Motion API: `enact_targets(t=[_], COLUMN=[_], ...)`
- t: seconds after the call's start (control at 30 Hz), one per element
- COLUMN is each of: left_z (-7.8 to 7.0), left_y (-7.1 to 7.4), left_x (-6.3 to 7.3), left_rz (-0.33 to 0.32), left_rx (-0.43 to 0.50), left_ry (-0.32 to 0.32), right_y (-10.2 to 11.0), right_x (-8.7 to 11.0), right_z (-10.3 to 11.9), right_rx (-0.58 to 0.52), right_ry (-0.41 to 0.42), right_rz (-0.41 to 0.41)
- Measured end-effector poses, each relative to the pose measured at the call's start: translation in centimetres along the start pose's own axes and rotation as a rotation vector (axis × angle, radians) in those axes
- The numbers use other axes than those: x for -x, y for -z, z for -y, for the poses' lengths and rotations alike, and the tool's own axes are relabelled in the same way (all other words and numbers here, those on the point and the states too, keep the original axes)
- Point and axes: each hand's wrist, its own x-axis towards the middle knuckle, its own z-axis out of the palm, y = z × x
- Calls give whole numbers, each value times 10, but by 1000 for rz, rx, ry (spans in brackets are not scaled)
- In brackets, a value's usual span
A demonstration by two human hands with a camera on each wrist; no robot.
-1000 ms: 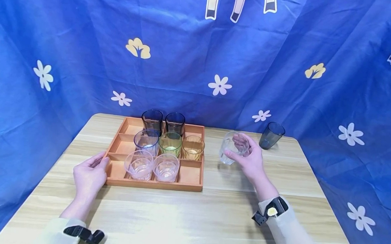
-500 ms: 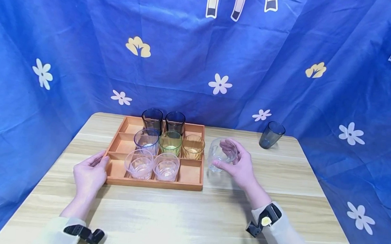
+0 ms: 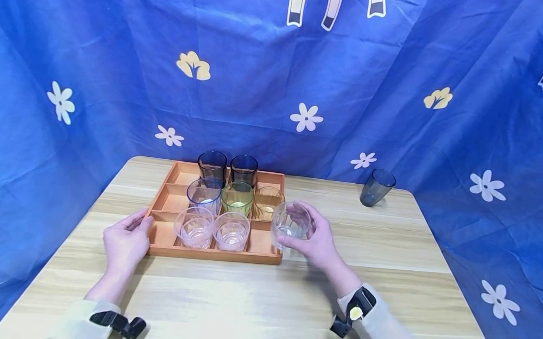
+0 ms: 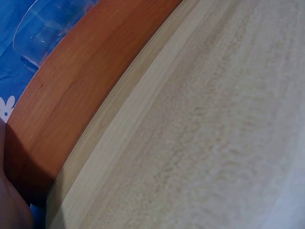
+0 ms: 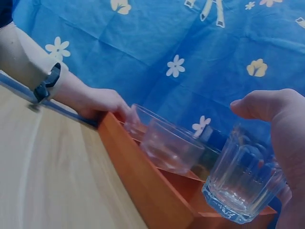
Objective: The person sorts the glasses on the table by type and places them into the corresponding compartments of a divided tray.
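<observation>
In the head view my right hand grips a clear faceted glass from its right side, over the tray's front right corner. The right wrist view shows that glass tilted, its thick base above the tray's edge. My left hand holds the left side wall of the orange-brown wooden divided tray, near its front corner. Two clear pinkish glasses stand in the tray's front row. Behind them are a blue-rimmed glass, a green glass and an amber glass.
Two dark glasses stand in the tray's back row. Another dark glass stands, looking tilted, at the back right of the light wooden table. A blue patterned curtain rises behind and at both sides.
My right hand has moved left and nearer to me with the clear glass, from the bare table to the tray's right front corner. My left hand has stayed on the tray.
</observation>
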Motion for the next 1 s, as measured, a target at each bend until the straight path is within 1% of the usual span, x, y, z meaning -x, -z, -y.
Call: enact_targets(t=[0.13,0.27,0.43,0.57,0.7,1.0], left_z=[0,-1,0,0,0,1], left_y=[0,0,-1,-1,-2,-1], left_x=[0,0,0,0,1,1], left_rz=[-1,0,3,2,1,-10], left_rx=[-14,-30,-6,20,21,5], left_ry=[7,15,13,4,-5,-16], right_y=[-10,-20,-29,-33,-36,-41], right_x=[-1,-3,-3,-3,-3,-1], right_z=[-3,-8,-12,-18,-24,-32], right_rx=[-16,-16,-3,16,33,11], right_ry=[9,0,-5,5,14,18], right_rz=[24,33,37,35,31,51])
